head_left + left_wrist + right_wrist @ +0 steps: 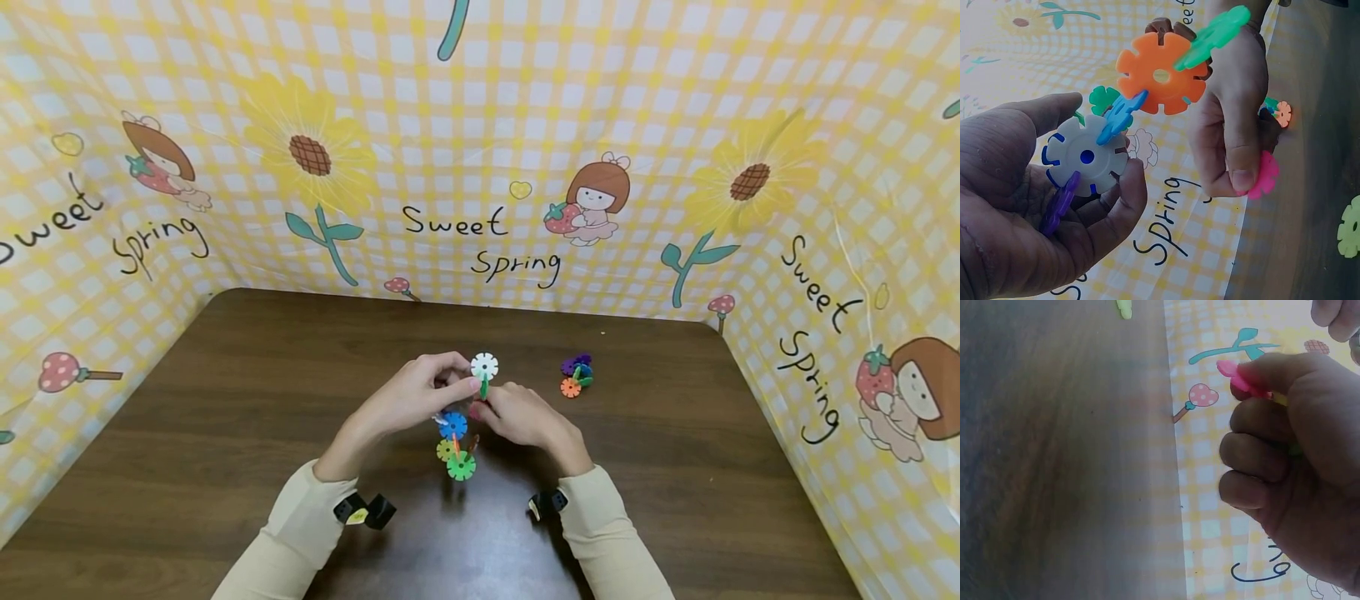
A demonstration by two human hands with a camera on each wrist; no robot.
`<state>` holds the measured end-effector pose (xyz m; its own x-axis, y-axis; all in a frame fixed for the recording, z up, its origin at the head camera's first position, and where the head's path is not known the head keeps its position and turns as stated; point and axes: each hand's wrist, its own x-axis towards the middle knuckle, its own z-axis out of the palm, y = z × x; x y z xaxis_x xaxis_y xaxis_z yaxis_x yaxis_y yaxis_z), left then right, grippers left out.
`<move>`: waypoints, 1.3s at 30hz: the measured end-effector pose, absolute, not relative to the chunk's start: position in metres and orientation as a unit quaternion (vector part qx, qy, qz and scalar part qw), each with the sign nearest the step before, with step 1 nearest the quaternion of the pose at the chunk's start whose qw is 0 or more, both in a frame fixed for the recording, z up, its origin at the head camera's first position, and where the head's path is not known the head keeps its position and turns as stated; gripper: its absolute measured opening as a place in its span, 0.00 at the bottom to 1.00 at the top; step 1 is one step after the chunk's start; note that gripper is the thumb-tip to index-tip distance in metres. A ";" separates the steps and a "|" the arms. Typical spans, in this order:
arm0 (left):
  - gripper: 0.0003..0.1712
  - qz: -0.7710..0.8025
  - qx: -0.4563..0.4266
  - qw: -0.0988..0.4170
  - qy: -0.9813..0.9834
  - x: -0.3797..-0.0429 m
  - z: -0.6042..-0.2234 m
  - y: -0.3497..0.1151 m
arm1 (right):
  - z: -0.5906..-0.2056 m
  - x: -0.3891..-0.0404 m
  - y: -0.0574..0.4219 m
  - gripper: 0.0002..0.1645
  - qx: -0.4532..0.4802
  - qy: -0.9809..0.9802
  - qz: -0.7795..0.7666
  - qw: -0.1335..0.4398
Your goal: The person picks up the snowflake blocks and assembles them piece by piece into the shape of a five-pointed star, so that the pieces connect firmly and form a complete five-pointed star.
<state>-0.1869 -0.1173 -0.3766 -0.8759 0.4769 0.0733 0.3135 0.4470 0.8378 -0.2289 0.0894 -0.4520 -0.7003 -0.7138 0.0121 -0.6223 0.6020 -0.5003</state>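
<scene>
Slotted plastic flower discs are linked into a chain between the hands. My left hand (411,393) holds it with thumb and curled fingers around a white disc (1075,147) and a purple disc (1060,206). From there a blue disc (1121,117), an orange disc (1141,69) and a green disc (1216,36) run toward the right hand. My right hand (521,417) pinches a pink disc (1265,177) between thumb and forefinger, its other fingers curled. Whether the pink disc touches the chain is hidden. In the head view, more blue (453,425) and green discs (461,466) hang below the hands.
A small cluster of discs, with an orange disc (571,387) and purple disc (572,367), lies on the brown wooden table (300,333) right of the hands. A yellow checked cloth (465,150) walls the table's back and sides. Both wrists wear black cameras (364,510).
</scene>
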 end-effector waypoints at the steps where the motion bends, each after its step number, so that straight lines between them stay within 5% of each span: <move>1: 0.14 0.471 0.235 0.088 0.846 -0.187 -0.376 -0.117 | -0.452 -0.229 0.090 0.18 -0.373 0.889 -0.244 0.101; 9: 0.14 0.466 0.238 0.083 0.848 -0.187 -0.377 -0.117 | -0.442 -0.231 0.102 0.22 -0.331 0.886 -0.289 0.148; 22: 0.16 0.477 0.227 0.082 0.845 -0.189 -0.380 -0.117 | -0.408 -0.226 0.124 0.12 -0.347 0.850 -0.395 0.039; 39: 0.15 0.532 0.196 0.087 0.819 -0.192 -0.383 -0.118 | -0.398 -0.221 0.125 0.17 -0.393 0.805 -0.445 0.021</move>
